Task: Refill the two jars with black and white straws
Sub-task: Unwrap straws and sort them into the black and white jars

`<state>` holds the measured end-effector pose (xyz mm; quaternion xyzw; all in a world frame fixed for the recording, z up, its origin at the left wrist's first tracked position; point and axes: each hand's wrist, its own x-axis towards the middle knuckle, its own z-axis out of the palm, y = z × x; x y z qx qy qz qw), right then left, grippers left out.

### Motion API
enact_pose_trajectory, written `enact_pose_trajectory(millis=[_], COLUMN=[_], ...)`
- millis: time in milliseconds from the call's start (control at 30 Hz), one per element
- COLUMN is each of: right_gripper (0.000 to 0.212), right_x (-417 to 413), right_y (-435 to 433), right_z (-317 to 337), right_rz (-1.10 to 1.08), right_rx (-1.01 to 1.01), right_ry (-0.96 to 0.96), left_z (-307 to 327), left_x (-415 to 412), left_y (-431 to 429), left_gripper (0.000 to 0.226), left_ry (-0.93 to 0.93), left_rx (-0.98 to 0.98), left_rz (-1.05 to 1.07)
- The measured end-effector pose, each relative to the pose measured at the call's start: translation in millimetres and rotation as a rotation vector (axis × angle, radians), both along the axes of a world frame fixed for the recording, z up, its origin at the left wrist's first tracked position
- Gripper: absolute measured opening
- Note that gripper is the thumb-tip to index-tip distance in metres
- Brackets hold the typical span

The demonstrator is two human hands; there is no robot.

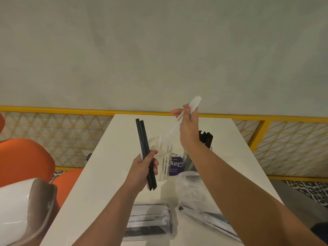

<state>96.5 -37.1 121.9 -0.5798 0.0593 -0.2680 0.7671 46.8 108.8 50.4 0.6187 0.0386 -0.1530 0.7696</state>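
My left hand (144, 167) grips a small bunch of black straws (143, 137) with a white one beside them, held upright over the white table (110, 166). My right hand (187, 125) holds a few white straws (174, 129) at a slant, their lower ends inside a clear glass jar (162, 163) that has white straws in it. To the right, a second jar (188, 162) with black straws (206, 137) stands partly hidden behind my right forearm.
Two clear plastic packs of straws lie at the near table edge, one (150, 221) in the middle and one (200, 197) under my right arm. A purple card (174, 165) stands between the jars. Orange chairs (23, 160) sit at the left, a yellow lattice rail (284, 146) behind.
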Motion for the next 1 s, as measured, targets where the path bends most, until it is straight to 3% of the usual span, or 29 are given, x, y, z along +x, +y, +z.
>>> enact_pose_trajectory(millis=[200, 367, 433, 533, 633, 767, 1000], right_gripper=[0.023, 0.033, 0.037, 0.04, 0.031, 0.029, 0.021], right_x=[5, 6, 6, 1, -6, -15, -22], right_y=[16, 13, 11, 11, 13, 11, 2], right_z=[-31, -46, -47, -37, -24, -15, -9], right_rz=[0.082, 0.226, 0.186, -0.004, 0.001, 0.184, 0.269], right_rx=[-0.235, -0.558, -0.649, -0.669, -0.622, -0.637, -0.683], right_ry=[0.146, 0.384, 0.365, 0.239, 0.166, 0.333, 0.423], left_z=[3, 6, 8, 12, 15, 18, 21], left_x=[-3, -4, -5, -6, -8, -10, -18], left_y=[1, 2, 1, -3, -8, -14, -28], left_gripper=[0.02, 0.027, 0.03, 0.029, 0.028, 0.033, 0.02], left_ry=[-0.009, -0.031, -0.028, -0.015, -0.003, -0.002, -0.027], left_rx=[-0.046, -0.063, -0.076, -0.091, -0.095, -0.089, -0.076], left_rz=[-0.085, -0.134, -0.151, -0.175, -0.191, -0.22, -0.24])
